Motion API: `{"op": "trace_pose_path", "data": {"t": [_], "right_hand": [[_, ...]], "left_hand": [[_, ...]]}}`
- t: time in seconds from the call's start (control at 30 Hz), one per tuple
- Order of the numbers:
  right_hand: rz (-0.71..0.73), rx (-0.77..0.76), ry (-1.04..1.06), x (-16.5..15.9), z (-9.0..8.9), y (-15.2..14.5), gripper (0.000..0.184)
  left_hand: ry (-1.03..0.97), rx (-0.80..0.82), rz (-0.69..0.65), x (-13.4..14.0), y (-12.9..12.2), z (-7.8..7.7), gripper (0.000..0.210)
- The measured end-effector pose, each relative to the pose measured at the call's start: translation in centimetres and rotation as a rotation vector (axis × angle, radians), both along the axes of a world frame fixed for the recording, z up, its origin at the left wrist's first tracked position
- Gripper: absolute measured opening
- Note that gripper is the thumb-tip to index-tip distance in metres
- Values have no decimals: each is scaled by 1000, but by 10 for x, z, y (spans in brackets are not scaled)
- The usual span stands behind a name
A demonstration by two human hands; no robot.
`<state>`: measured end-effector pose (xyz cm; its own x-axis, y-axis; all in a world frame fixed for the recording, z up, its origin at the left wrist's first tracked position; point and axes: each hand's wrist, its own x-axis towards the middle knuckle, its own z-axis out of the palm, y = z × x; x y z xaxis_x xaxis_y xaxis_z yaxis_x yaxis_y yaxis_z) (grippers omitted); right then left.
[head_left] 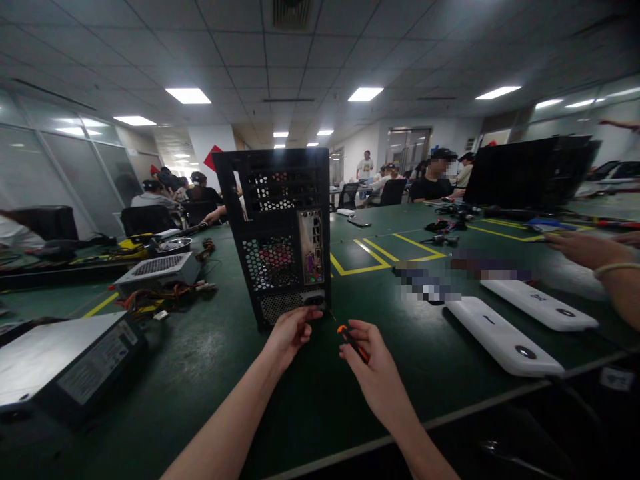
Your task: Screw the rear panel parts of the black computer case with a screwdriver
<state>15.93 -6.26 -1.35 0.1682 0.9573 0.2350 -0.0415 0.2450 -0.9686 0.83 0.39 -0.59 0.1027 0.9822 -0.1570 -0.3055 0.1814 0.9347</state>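
Observation:
A black computer case point(287, 227) stands upright on the green table, its perforated back panel and metal port plate facing me. My left hand point(293, 333) is at the lower right of that panel, by the power supply point(285, 307) seated in the bottom bay. Its fingers are curled, with the fingertips near the case; anything small between them is hidden. In my right hand point(373, 367) is a screwdriver point(353, 343) with an orange and black handle. The thin shaft points up and left toward the case's lower right corner; whether its tip touches is too small to tell.
Two loose power supplies point(157, 273) point(70, 367) with cables lie left. White power banks point(505, 337) point(540, 305) lie right, near another person's hand point(590, 257). A dark monitor-like block point(530, 173) stands behind them. Yellow tape point(365, 267) marks the green table point(210, 400). Several people sit beyond.

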Motion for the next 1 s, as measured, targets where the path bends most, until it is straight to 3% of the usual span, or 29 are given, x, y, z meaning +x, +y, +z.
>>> {"op": "trace_pose_path", "data": {"t": [0.13, 0.33, 0.43, 0.63, 0.87, 1.0], "right_hand": [[-135, 140, -330, 7, 6, -2, 29], [-179, 217, -372, 4, 18, -2, 10], [-170, 263, -463, 4, 17, -3, 17], [-86, 386, -527, 2, 18, -6, 24], [-230, 359, -581, -1, 20, -7, 21], [-256, 454, -681, 1, 14, -3, 21]], "left_hand": [[212, 118, 71, 3, 0, -3, 23], [613, 460, 290, -1, 0, -3, 12], [767, 551, 370, -4, -1, 2, 9], [1128, 628, 367, -4, -2, 4, 15], [1445, 721, 372, -3, -1, 4, 22], [1613, 691, 355, -1, -3, 7, 25]]}}
